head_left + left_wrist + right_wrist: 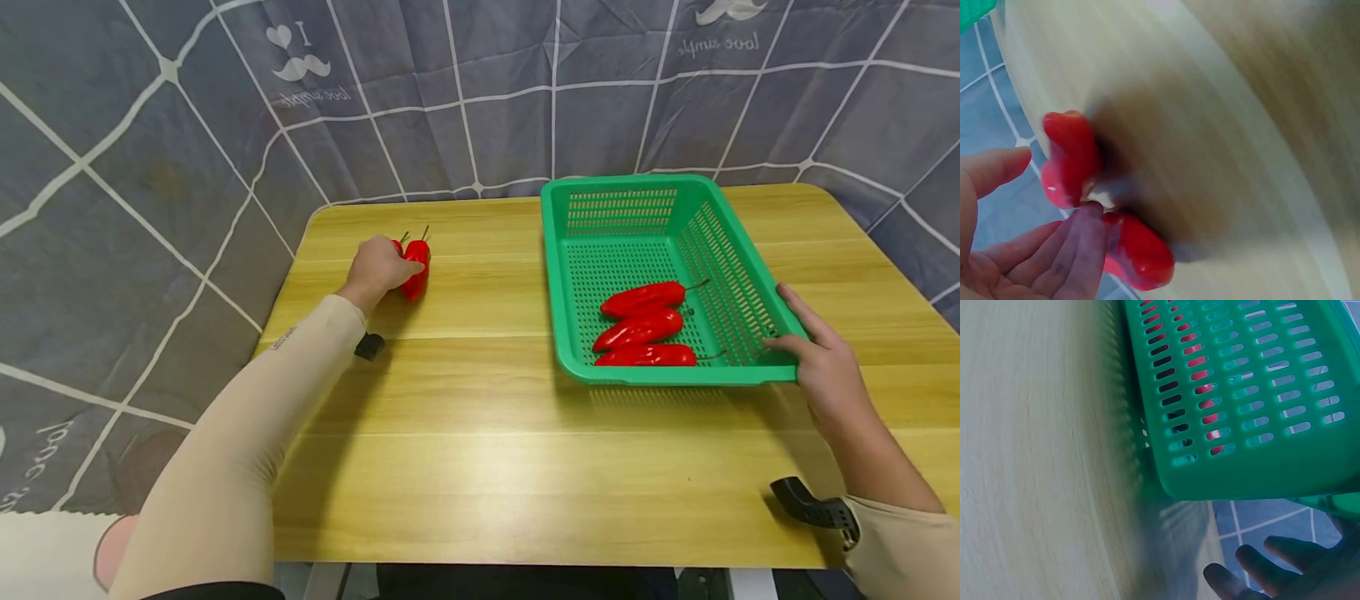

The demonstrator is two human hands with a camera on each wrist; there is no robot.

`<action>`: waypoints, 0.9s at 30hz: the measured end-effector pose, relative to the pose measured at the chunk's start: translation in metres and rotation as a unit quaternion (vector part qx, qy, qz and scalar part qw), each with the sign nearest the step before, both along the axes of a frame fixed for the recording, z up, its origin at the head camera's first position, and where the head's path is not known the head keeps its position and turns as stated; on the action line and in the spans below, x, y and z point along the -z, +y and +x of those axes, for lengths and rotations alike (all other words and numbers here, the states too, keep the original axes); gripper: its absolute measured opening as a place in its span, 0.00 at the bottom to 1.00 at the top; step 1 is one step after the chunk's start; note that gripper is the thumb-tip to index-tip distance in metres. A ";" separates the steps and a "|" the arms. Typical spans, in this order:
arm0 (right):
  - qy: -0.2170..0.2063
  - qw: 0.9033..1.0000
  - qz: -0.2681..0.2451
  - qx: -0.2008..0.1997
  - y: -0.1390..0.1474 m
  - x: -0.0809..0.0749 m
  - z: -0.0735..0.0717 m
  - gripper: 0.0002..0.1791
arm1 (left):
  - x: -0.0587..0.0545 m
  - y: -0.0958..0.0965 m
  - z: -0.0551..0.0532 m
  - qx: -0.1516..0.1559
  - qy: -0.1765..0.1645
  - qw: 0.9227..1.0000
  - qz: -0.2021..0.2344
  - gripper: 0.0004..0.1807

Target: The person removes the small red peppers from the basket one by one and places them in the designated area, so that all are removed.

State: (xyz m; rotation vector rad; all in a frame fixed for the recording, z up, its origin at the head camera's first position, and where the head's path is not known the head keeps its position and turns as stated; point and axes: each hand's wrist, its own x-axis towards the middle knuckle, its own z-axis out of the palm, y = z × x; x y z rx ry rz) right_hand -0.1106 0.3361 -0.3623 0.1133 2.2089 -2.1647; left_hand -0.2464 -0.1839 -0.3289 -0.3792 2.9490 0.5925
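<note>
My left hand (381, 268) reaches over two red peppers at the far left of the table. One red pepper (1072, 156) lies between its thumb and fingers, with a gap showing beside the thumb. The other red pepper (1141, 253) is on the far side of the fingers, which extend between the two. My right hand (828, 367) holds the right rim of a green plastic basket (675, 375), thumb over the inside and fingers outside. Inside, at the near end, lie three red peppers (637, 330) with dark stems, side by side.
The wooden table (450, 450) has a grey tiled-pattern cloth (502, 75) hung behind it and along the left. A black strap (813, 504) sits at the right wrist, above the table's front edge.
</note>
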 end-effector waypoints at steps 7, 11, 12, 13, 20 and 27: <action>-0.008 1.000 -0.004 0.009 -0.002 -0.002 -0.001 0.33 | -0.010 -0.004 -0.002 0.004 0.010 1.000 0.003 0.20; -0.013 1.000 0.004 0.012 -0.004 -0.004 0.000 0.33 | -0.014 -0.004 -0.005 0.033 0.036 0.999 0.015 0.30; -0.015 1.000 0.008 0.013 -0.004 -0.004 0.001 0.33 | -0.014 -0.003 -0.006 0.041 0.045 0.998 0.019 0.31; -0.017 1.000 0.016 0.014 -0.005 -0.005 0.001 0.33 | -0.015 -0.001 -0.006 0.050 0.053 0.997 0.022 0.33; -0.016 1.000 0.021 0.017 -0.004 -0.004 0.000 0.34 | -0.019 0.012 -0.007 0.077 0.097 0.991 0.053 0.41; -0.011 0.999 0.028 0.012 -0.003 -0.003 0.000 0.32 | -0.020 0.024 -0.006 0.096 0.142 0.982 0.074 0.48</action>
